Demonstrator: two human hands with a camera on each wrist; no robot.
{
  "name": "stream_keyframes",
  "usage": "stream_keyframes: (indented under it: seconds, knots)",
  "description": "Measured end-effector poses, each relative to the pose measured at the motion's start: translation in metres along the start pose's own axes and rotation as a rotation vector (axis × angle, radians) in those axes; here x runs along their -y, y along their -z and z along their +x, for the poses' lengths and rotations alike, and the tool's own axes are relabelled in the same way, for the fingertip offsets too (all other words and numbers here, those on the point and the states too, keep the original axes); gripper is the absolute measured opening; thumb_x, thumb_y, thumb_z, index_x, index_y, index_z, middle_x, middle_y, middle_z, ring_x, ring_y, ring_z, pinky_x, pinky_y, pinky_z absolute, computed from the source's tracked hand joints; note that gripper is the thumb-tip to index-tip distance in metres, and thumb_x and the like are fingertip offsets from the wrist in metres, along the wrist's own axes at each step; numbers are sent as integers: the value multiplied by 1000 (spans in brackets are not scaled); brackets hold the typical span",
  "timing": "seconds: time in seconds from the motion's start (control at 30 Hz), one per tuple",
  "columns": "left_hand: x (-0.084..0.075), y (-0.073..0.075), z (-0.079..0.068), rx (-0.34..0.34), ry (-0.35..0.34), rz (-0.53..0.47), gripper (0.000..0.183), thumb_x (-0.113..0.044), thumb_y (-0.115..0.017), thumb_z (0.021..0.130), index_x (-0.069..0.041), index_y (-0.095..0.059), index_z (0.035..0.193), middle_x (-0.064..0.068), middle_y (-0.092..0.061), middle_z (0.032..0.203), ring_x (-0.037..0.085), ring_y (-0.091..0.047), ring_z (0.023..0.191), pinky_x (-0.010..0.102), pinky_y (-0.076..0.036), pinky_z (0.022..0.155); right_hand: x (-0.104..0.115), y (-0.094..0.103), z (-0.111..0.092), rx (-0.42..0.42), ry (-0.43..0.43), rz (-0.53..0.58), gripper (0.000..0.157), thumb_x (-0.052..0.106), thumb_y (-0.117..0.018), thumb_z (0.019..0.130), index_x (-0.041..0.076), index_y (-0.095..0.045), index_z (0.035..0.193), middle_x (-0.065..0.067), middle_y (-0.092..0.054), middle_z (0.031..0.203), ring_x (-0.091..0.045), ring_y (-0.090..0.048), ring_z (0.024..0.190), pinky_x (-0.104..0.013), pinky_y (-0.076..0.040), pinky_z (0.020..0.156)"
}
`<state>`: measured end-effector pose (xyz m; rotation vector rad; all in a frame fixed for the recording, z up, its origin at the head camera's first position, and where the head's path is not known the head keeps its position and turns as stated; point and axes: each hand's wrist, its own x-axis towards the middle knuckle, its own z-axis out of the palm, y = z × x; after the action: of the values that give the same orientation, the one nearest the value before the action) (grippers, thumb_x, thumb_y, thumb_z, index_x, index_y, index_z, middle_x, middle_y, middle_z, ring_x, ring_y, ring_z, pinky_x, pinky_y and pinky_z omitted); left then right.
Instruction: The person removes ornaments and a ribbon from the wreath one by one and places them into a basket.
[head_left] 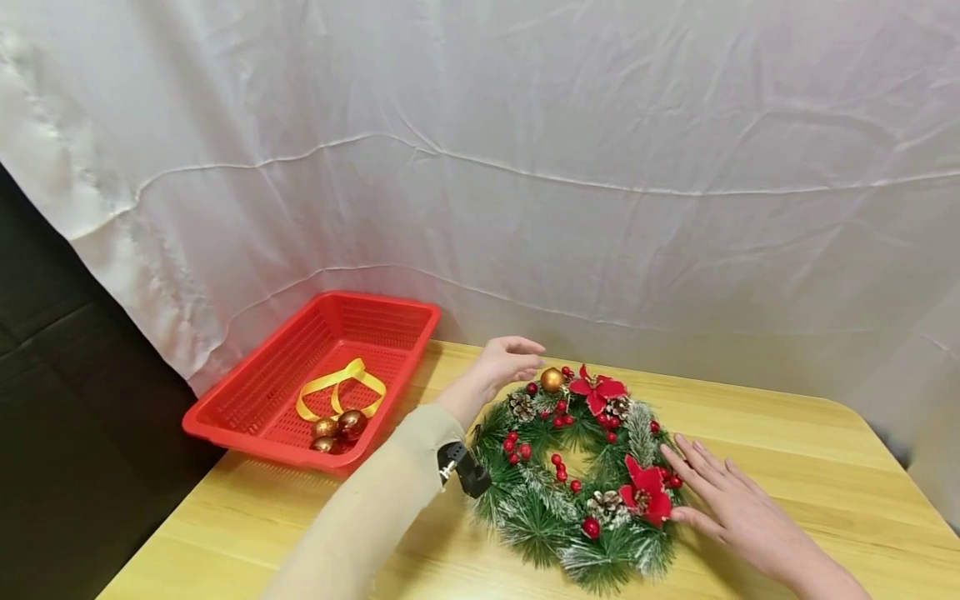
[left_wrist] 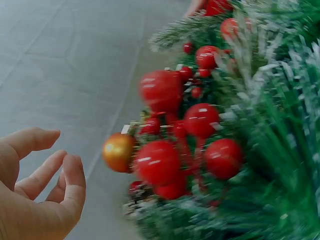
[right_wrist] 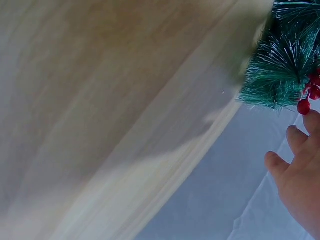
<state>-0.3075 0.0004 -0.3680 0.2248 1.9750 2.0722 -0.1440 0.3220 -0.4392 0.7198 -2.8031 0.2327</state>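
Observation:
A green Christmas wreath (head_left: 540, 517) with frosted tips, red berries, pinecones and two red poinsettias (head_left: 647, 492) lies on the wooden table. One gold ball ornament (head_left: 552, 380) sits at its far left rim, also visible as a gold ball (left_wrist: 119, 152) in the left wrist view. Just left of that ball, my left hand (head_left: 510, 363) hovers with loosely bent fingers and nothing between them. My right hand (head_left: 731, 504) has its fingers spread along the wreath's right edge, beside the lower poinsettia. In the right wrist view, fingertips (right_wrist: 296, 136) come close to a red berry (right_wrist: 303, 106).
To the left stands a red plastic basket (head_left: 262, 367) holding a yellow ribbon (head_left: 360, 371) and several shiny gold-brown balls (head_left: 351, 425). A pale curtain (head_left: 525, 167) hangs behind the table (head_left: 810, 442). A black wrist device (head_left: 465, 469) is strapped to the left sleeve.

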Motion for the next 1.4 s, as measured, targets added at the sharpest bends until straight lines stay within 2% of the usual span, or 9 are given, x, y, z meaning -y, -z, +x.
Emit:
stream_keyframes:
  seconds: [0.2, 0.47, 0.73, 1.0, 1.23, 1.4]
  knots:
    - [15, -8, 6, -21, 23, 49, 32, 2, -71, 80, 4, -64, 111, 10, -65, 97, 23, -63, 78, 33, -55, 78, 1, 2, 2, 2, 1, -10, 74, 45, -59, 92, 18, -25, 152, -4, -12, 159, -7, 5, 141, -20, 14, 108]
    - [20, -14, 7, 37, 15, 164, 42, -1, -74, 79, 0, -62, 120, 14, -59, 110, 19, -58, 70, 28, -54, 63, 1, 1, 3, -4, 5, -12, 74, 45, -59, 91, 17, -26, 152, -5, -14, 158, -7, 4, 141, -22, 13, 109]
    - [26, -21, 9, -2, -16, 233, 44, 3, -75, 76, 0, -64, 118, 11, -61, 101, 13, -51, 62, 22, -45, 50, 1, 0, 3, -15, 11, -12, 74, 43, -60, 91, 17, -27, 152, -6, -15, 158, -6, 4, 141, -22, 12, 109]
    - [31, -24, 9, -39, -59, 362, 39, -1, -78, 74, -3, -69, 112, 5, -62, 97, 13, -58, 70, 22, -48, 51, 1, -1, 2, -13, 9, -7, 74, 43, -60, 91, 16, -27, 152, -6, -16, 158, -6, 5, 141, -21, 14, 108]
    - [32, -27, 7, -84, -71, 377, 33, -2, -80, 72, -3, -69, 103, 5, -59, 92, 13, -56, 68, 23, -49, 52, 1, -1, 2, -13, 2, -3, 74, 43, -60, 92, 16, -27, 152, -6, -15, 158, -4, 5, 140, -20, 13, 108]
    - [32, -26, 7, -80, -74, 348, 30, -5, -79, 74, -4, -67, 101, 4, -58, 90, 14, -57, 69, 23, -50, 51, 2, -2, 1, -6, -8, 4, 74, 43, -59, 92, 18, -26, 152, -5, -14, 158, -4, 5, 140, -20, 12, 108]
